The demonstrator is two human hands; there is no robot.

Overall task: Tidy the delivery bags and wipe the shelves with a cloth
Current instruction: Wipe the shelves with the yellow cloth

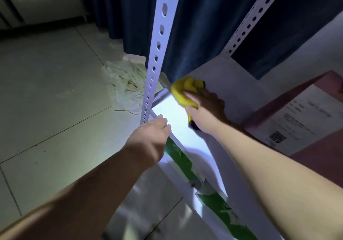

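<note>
The cloth [182,93] sits bunched under my right hand [206,108], fingers clamped on it at the shelf [232,91] corner, while my left hand [148,139] probably curls over the edge for bracing.

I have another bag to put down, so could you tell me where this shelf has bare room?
The shelf is bare in its back part, between the yellow cloth, the blue curtain and the pink box. The lit front corner by the perforated post is crowded: the right hand presses the cloth there and the left hand grips the edge.
</note>
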